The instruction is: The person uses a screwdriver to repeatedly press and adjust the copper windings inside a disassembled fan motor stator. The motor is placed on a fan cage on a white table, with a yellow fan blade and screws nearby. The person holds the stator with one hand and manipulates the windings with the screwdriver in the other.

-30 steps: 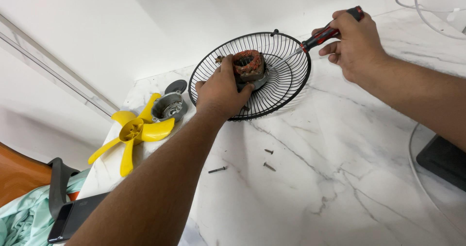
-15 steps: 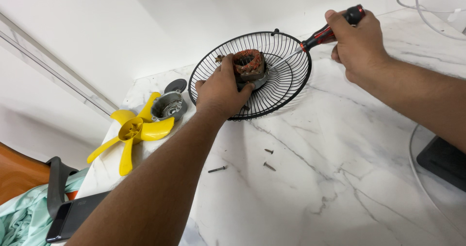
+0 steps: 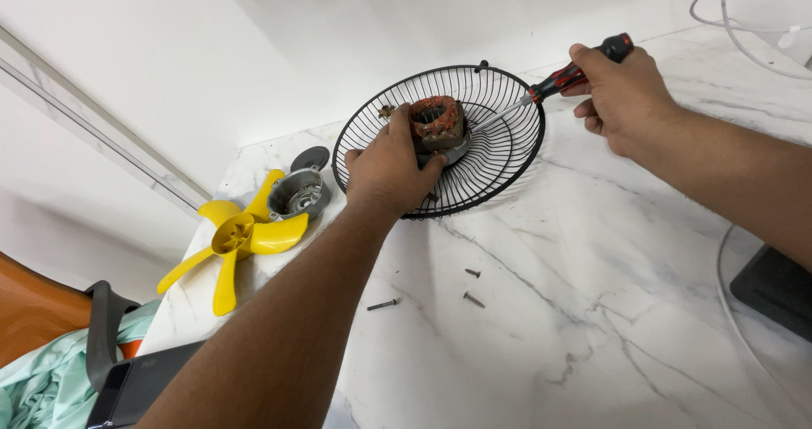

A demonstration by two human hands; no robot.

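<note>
A black wire fan guard lies on the white marble table, with a copper-wound fan motor at its centre. My left hand grips the motor from the near side and holds it against the guard. My right hand is closed around the red and black handle of a screwdriver. The screwdriver's metal shaft slants down to the left, and its tip sits at the motor's right side.
A yellow fan blade lies at the table's left edge, beside a grey metal motor cover and a dark round cap. Three loose screws rest near the middle. A white cable runs top right; a black object sits far right.
My right hand has shifted slightly on the screwdriver handle, with the tip staying at the motor. My left hand has kept its grip on the motor.
</note>
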